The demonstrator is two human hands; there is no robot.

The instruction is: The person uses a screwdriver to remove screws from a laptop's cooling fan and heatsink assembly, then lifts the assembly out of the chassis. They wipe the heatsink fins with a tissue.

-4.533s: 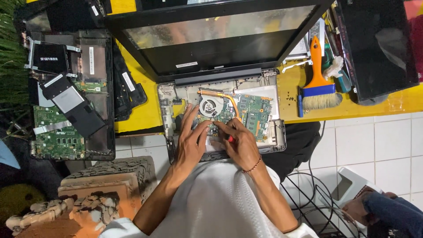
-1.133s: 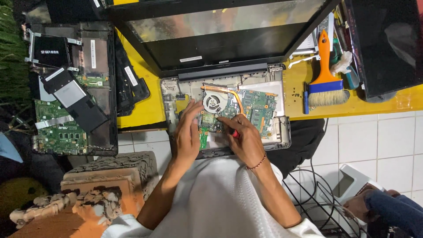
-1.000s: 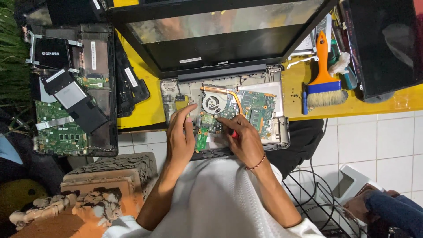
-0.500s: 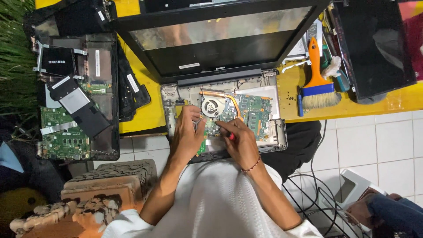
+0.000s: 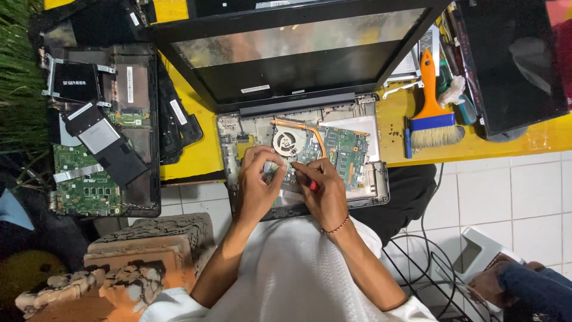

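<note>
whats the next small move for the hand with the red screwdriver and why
Probably keep the right hand turning the red screwdriver in place: its tip sits on the green board below the fan, and the left hand pinches beside it, seemingly steadying the spot.

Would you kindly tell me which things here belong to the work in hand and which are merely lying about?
In hand:
- opened laptop, base exposed
- its green circuit board and fan
- red-handled screwdriver in the right hand
- left hand, fingers on the board

Lying about:
- orange-handled brush
- second stripped laptop at left
- black panel at right
- yellow table
</note>
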